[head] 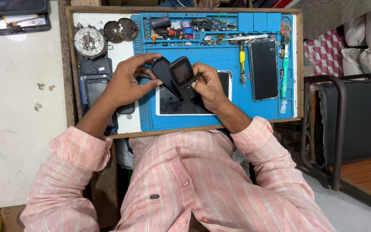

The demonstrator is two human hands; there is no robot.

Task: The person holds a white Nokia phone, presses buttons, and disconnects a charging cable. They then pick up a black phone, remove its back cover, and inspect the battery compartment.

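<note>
**Fingers clamped on a keypad phone and its back cover**

Fingers of the right hand are closed around a small black keypad phone, gripping its lower end so that it stands tilted, screen up, above the middle of the blue work mat. The left hand pinches a flat black back cover between thumb and fingertips; the cover lies just beside the phone's left edge, touching or overlapping it.

Under both hands a white-framed tablet lies flat on the mat. To the right rest a yellow-handled screwdriver, a large black smartphone and a green toothbrush. Small parts and tools crowd the mat's top compartments. Left of the mat sit round metal dishes and another dark phone, partly beneath the left wrist. All of it lies in a wooden tray.
</note>
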